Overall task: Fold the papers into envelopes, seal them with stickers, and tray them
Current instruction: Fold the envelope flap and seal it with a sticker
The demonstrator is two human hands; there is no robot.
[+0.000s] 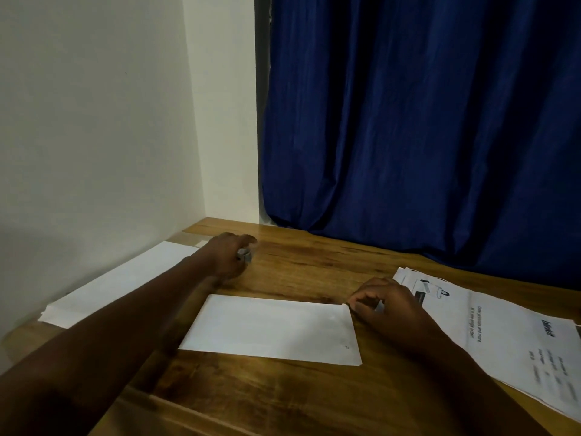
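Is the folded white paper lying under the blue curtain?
No, the folded white paper lies flat on the wooden table between the two hands, well in front of the blue curtain.

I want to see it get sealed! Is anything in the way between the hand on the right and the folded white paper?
Nothing visible. The right hand already has its fingertips at the top right corner of the folded white paper on the wooden table.

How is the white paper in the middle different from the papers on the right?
The folded paper in the middle is blank; the printed papers on the right carry text and a drawing. The folded paper is a single piece; the printed papers overlap in a pile. Both lie flat on the wooden table.
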